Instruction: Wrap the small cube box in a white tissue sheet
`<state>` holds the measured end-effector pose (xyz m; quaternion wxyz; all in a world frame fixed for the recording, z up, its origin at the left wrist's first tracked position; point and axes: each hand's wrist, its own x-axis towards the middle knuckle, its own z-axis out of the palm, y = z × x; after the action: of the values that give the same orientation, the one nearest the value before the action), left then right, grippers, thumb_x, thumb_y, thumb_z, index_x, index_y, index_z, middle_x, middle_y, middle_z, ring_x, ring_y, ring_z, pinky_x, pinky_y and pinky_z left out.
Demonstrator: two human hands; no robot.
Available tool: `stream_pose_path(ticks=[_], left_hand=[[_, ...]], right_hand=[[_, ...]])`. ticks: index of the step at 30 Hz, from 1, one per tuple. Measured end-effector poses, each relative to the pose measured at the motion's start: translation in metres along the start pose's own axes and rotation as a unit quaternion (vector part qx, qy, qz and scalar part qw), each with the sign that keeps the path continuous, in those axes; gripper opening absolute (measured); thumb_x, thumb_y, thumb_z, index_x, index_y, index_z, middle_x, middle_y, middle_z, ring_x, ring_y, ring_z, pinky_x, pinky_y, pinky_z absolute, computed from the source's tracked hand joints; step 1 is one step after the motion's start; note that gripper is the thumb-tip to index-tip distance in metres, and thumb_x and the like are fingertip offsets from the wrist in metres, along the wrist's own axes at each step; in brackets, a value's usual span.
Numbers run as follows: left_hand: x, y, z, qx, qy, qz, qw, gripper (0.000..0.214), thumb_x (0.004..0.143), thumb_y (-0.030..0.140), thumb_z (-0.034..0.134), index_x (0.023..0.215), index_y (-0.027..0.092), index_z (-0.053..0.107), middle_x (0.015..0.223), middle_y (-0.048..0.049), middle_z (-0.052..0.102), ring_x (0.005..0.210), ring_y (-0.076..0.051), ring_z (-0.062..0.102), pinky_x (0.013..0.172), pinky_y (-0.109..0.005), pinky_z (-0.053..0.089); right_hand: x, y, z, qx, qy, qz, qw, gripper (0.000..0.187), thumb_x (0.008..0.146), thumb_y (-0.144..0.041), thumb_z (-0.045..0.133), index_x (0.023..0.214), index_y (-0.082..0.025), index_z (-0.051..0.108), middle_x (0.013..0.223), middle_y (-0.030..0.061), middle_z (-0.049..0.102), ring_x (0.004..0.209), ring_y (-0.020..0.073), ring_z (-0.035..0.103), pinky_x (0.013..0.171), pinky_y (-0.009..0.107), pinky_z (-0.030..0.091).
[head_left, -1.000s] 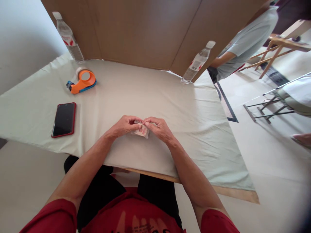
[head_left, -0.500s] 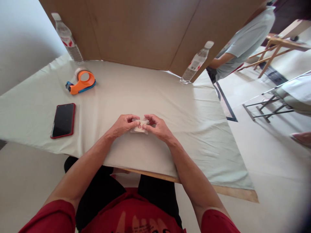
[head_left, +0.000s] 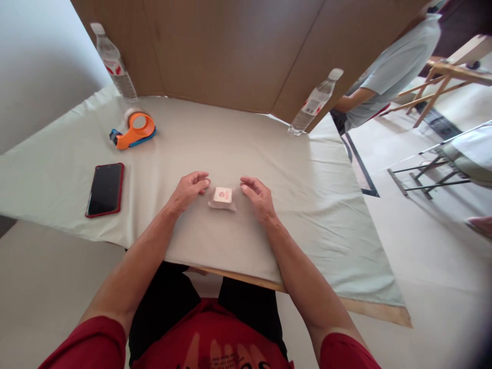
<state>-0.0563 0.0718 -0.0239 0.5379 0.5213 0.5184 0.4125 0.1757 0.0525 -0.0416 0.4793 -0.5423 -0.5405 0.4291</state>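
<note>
A small pale box (head_left: pixel 223 195) with red print, in a clear plastic wrapper, lies on the cloth-covered table (head_left: pixel 226 236) in front of me. My left hand (head_left: pixel 191 188) rests just to its left, fingers loosely bent and holding nothing. On the other side is my right hand (head_left: pixel 258 197), its thumb and fingers apart, with nothing in it. A gap shows between each hand and the wrapped box.
A phone (head_left: pixel 105 190) in a red case and an orange tape dispenser (head_left: pixel 135 131) lie on the left. Water bottles stand at left (head_left: pixel 115 66) and right (head_left: pixel 313 105) against a cardboard panel (head_left: pixel 226 56). Beyond it a person (head_left: pixel 395 66) is partly visible.
Both hands have let go of the wrapped box and drawn apart, left hand to the left and right hand to the right. The box stays on the table.
</note>
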Motion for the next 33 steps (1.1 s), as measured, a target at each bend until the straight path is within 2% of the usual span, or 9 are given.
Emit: stream_pose_path(ticks=[5,11,15,20,24,26,29,33], left_hand=[[-0.001,0.001,-0.001,0.057,-0.002,0.005,0.998,0.069,0.068,0.049,0.069,0.124,0.009,0.062,0.112,-0.0149,0.070,0.097,-0.023,0.064,0.079,-0.034,0.050],[-0.003,0.003,0.001,0.136,-0.041,0.011,0.990,0.073,0.072,0.050,0.066,0.132,0.010,0.058,0.121,-0.0167,0.068,0.108,-0.028,0.064,0.094,-0.043,0.051],[-0.005,-0.001,0.007,0.238,-0.046,0.046,0.969,0.073,0.072,0.049,0.067,0.136,0.014,0.058,0.119,-0.0139,0.068,0.113,-0.030,0.061,0.101,-0.047,0.048],[-0.007,-0.002,0.008,0.240,-0.074,0.061,0.966,0.077,0.071,0.051,0.068,0.138,0.016,0.057,0.113,-0.0107,0.065,0.107,-0.027,0.061,0.101,-0.046,0.048],[-0.010,0.004,0.007,0.179,-0.123,0.051,0.975,0.079,0.070,0.042,0.071,0.141,0.015,0.052,0.108,-0.0085,0.060,0.094,-0.022,0.062,0.089,-0.041,0.052],[-0.012,0.005,0.006,0.136,-0.164,0.051,0.976,0.083,0.069,0.037,0.071,0.144,0.014,0.047,0.109,-0.0086,0.058,0.092,-0.020,0.062,0.085,-0.038,0.053],[-0.012,0.003,0.007,0.085,-0.214,0.061,0.971,0.085,0.068,0.028,0.072,0.146,0.017,0.042,0.111,-0.0084,0.057,0.095,-0.020,0.062,0.087,-0.037,0.052],[-0.012,0.000,0.007,0.058,-0.241,0.084,0.965,0.083,0.070,0.023,0.071,0.147,0.020,0.041,0.112,-0.0076,0.056,0.098,-0.018,0.061,0.090,-0.035,0.051]], right_hand=[[0.005,0.011,0.000,0.030,0.006,-0.014,0.999,0.051,0.077,-0.055,0.069,0.116,-0.021,0.065,0.127,0.0115,0.067,0.114,0.0265,0.063,0.100,0.045,0.051],[-0.001,0.006,0.004,-0.043,-0.081,-0.048,0.995,0.074,0.072,-0.062,0.075,0.133,-0.024,0.056,0.143,0.0139,0.058,0.131,0.0332,0.054,0.106,0.051,0.046],[-0.006,0.006,0.008,-0.104,-0.127,-0.072,0.984,0.083,0.072,-0.057,0.077,0.141,-0.022,0.049,0.138,0.0158,0.060,0.129,0.0330,0.056,0.111,0.052,0.040],[-0.009,0.005,0.009,-0.131,-0.145,-0.150,0.969,0.077,0.074,-0.051,0.077,0.140,-0.023,0.049,0.124,0.0123,0.065,0.118,0.0303,0.060,0.105,0.050,0.043],[-0.013,-0.004,0.004,-0.149,-0.161,-0.196,0.956,0.071,0.076,-0.050,0.077,0.137,-0.025,0.052,0.118,0.0097,0.066,0.112,0.0279,0.062,0.103,0.048,0.044],[-0.014,-0.009,0.000,-0.146,-0.149,-0.207,0.956,0.063,0.080,-0.048,0.074,0.134,-0.025,0.055,0.113,0.0082,0.066,0.108,0.0257,0.063,0.101,0.046,0.046],[-0.013,-0.014,-0.006,-0.135,-0.130,-0.219,0.958,0.043,0.083,-0.043,0.071,0.121,-0.025,0.063,0.112,0.0075,0.067,0.106,0.0240,0.064,0.099,0.043,0.048],[-0.011,-0.015,-0.009,-0.131,-0.135,-0.230,0.955,0.026,0.083,-0.038,0.072,0.105,-0.025,0.069,0.113,0.0073,0.068,0.108,0.0239,0.064,0.099,0.044,0.049]])
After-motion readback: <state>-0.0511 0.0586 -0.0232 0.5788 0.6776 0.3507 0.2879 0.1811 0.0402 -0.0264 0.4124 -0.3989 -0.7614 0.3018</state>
